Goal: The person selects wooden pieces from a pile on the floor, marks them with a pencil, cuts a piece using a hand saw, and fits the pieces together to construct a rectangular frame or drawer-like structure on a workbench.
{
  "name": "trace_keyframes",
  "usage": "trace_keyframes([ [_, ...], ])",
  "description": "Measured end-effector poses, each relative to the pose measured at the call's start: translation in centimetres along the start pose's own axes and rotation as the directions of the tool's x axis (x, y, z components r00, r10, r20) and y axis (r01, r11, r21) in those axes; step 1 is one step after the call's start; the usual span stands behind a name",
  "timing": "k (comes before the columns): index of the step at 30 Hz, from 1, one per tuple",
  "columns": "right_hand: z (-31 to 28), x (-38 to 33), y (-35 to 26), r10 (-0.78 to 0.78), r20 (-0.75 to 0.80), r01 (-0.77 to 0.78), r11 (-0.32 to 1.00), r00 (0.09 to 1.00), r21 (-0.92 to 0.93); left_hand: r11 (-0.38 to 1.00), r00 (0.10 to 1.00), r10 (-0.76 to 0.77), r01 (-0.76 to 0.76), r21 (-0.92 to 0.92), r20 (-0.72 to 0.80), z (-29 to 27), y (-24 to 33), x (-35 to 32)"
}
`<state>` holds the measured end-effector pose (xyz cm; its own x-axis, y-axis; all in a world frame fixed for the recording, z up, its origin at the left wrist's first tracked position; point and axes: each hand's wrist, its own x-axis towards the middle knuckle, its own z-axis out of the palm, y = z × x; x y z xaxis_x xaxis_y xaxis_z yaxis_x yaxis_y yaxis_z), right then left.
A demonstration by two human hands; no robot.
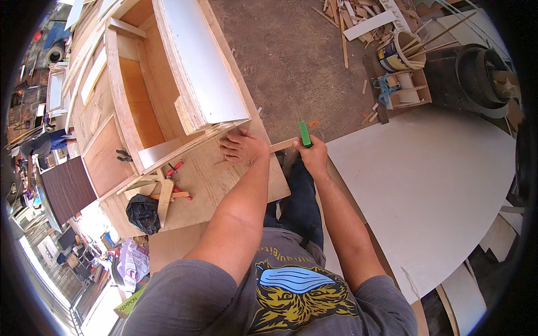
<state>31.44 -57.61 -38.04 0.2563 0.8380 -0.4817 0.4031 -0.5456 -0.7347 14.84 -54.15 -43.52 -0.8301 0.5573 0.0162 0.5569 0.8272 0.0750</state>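
At the plywood table's (235, 185) near edge, left hand (242, 147) pins a wood strip (282, 145) flat-fingered while right hand (312, 154) grips a green tool (304, 134); a slip could nick those fingers.

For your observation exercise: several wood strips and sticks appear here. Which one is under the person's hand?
The short pale strip under the left hand on the plywood; the others lie loose elsewhere.

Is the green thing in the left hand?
No, the right hand grips the green tool; the left hand presses flat on the plywood.
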Motion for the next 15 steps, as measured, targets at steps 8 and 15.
trace_keyframes([
  [8,-0.4,-1.0,-0.2,-0.066,-0.132,0.064,0.998,0.989,-0.016,1.000,0.999,-0.009,0.009,0.007,0.037,-0.7,0.5,0.1],
  [15,-4.8,-9.6,-6.7,-0.191,-0.072,0.195,0.980,0.979,0.045,0.999,0.995,-0.034,0.031,0.038,0.089,-1.0,0.7,0.2],
])
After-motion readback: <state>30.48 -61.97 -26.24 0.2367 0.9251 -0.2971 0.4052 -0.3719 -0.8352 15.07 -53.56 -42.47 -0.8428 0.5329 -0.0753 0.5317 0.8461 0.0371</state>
